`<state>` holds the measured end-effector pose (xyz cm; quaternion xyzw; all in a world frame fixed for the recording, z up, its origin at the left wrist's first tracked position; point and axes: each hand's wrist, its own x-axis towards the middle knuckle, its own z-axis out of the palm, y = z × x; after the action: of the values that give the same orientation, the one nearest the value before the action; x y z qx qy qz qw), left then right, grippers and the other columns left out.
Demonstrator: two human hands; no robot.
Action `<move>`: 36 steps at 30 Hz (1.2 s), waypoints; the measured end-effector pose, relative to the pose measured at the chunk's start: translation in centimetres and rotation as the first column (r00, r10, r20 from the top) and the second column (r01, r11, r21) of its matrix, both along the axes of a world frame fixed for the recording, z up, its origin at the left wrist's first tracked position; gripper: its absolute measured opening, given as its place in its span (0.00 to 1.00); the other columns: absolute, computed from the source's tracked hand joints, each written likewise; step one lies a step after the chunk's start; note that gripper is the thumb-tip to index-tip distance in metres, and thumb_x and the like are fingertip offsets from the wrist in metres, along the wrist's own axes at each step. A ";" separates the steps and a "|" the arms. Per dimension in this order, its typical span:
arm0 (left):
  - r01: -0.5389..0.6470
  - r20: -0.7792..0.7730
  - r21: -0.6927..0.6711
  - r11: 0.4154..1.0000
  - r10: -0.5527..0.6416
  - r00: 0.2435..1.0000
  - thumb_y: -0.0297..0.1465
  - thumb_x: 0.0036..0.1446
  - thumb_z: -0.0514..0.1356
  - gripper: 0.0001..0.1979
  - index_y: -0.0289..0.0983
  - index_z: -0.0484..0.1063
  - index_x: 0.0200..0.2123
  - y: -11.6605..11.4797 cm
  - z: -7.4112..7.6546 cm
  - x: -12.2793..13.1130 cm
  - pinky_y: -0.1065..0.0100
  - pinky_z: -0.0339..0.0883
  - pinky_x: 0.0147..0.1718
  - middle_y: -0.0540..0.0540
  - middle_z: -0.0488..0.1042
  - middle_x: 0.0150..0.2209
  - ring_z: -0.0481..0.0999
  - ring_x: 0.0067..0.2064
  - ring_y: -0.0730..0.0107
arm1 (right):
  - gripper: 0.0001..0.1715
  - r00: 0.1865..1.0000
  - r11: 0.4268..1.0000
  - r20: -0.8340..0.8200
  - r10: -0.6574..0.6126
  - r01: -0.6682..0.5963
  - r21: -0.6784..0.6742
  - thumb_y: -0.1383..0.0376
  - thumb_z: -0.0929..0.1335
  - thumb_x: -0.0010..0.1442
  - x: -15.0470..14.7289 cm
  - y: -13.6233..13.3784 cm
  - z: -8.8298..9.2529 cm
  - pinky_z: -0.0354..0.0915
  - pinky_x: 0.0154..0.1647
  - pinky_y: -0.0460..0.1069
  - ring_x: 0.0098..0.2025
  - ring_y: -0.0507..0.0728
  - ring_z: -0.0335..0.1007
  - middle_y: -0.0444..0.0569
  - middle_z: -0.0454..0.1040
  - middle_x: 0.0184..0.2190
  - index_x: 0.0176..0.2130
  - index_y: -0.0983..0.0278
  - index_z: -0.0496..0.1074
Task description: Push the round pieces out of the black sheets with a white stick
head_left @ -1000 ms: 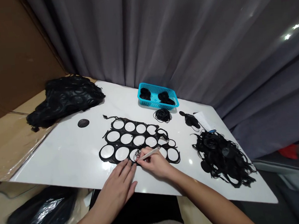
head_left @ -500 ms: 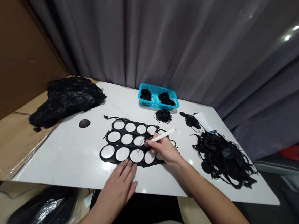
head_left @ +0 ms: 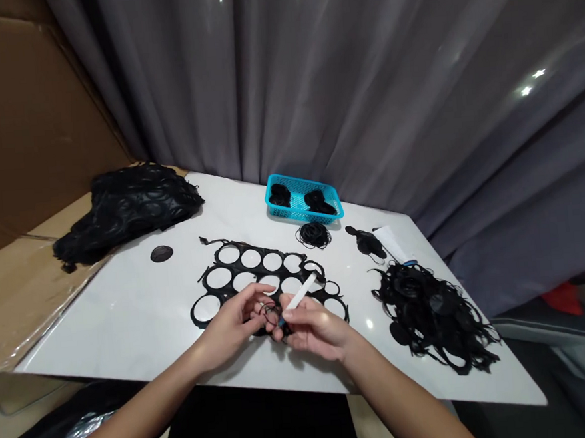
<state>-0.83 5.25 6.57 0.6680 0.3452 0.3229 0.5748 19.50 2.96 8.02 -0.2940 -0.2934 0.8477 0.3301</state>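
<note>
Currently the right hand (head_left: 313, 327) pinches a white pen (head_left: 298, 295), its tip down by a thin black elastic loop (head_left: 269, 312) between the hands. Left hand (head_left: 234, 323) is curled at the loop; can't tell if it's gripping. Holed black sheet (head_left: 261, 260) lies just ahead of both hands. Risk: loop snags the sheet's web or slips from the fingers, since black-on-black hides it.

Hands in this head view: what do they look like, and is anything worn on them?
The left hand and right hand are bare, with slim fingers, no gloves and no visible ring. The left forearm and right forearm are bare as well, without sleeves or a watch.
</note>
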 end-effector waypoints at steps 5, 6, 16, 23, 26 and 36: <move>-0.165 -0.150 0.223 0.961 0.201 0.968 0.34 0.67 0.57 0.14 0.39 0.68 0.54 0.2 -1.5 -0.9 0.61 0.76 0.43 0.45 0.76 0.43 0.79 0.43 0.64 | 0.24 0.989 0.989 -0.019 -0.149 0.149 -0.022 0.59 0.79 0.51 0.9 0.4 -0.3 0.46 0.16 0.39 0.23 0.45 0.56 0.47 0.77 0.34 0.31 0.62 0.62; -0.179 -0.220 0.343 0.922 0.264 0.939 0.35 0.68 0.56 0.13 0.39 0.69 0.53 -0.2 -1.8 -1.2 0.60 0.75 0.44 0.45 0.76 0.43 0.79 0.44 0.63 | 0.23 0.962 0.963 0.024 -0.270 0.270 0.022 0.59 0.79 0.51 1.0 0.8 -0.4 0.49 0.18 0.40 0.23 0.45 0.55 0.47 0.76 0.34 0.31 0.62 0.62; 0.247 -0.485 0.854 0.459 0.524 0.700 0.33 0.71 0.54 0.18 0.35 0.70 0.60 -6.8 -5.8 -2.3 0.55 0.65 0.60 0.38 0.74 0.58 0.70 0.62 0.53 | 0.05 0.692 0.767 0.653 -0.307 -0.227 0.601 0.65 0.69 0.61 -0.7 0.8 -2.9 0.64 0.38 0.48 0.36 0.54 0.69 0.44 0.76 0.32 0.32 0.62 0.72; 0.237 -0.501 0.834 0.499 0.502 0.705 0.32 0.70 0.54 0.20 0.37 0.69 0.62 -6.8 -6.1 -2.4 0.55 0.66 0.61 0.40 0.74 0.60 0.69 0.64 0.53 | 0.06 0.621 0.670 0.682 -0.387 -0.318 0.670 0.67 0.68 0.62 -1.2 0.4 -3.5 0.63 0.41 0.49 0.37 0.54 0.70 0.44 0.76 0.33 0.31 0.61 0.71; 0.229 -0.493 0.836 0.499 0.499 0.713 0.32 0.70 0.55 0.20 0.36 0.69 0.62 -6.8 -6.1 -2.4 0.55 0.66 0.61 0.39 0.74 0.60 0.69 0.64 0.53 | 0.07 0.623 0.655 0.672 -0.400 -0.319 0.685 0.67 0.68 0.62 -1.2 0.4 -3.6 0.63 0.43 0.49 0.39 0.55 0.70 0.44 0.76 0.34 0.31 0.61 0.71; 0.212 -0.504 0.818 0.535 0.488 0.713 0.32 0.70 0.54 0.21 0.37 0.66 0.64 -7.1 -6.4 -2.5 0.53 0.66 0.61 0.39 0.72 0.62 0.69 0.65 0.52 | 0.08 0.603 0.585 0.665 -0.440 -0.369 0.722 0.68 0.68 0.64 -1.2 0.4 -3.9 0.64 0.44 0.50 0.40 0.56 0.70 0.45 0.75 0.34 0.31 0.61 0.69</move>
<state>-3.30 -1.84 0.20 0.8926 0.3911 0.2239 -0.0154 18.33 3.32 4.12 -0.4604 -0.7520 0.3819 0.2771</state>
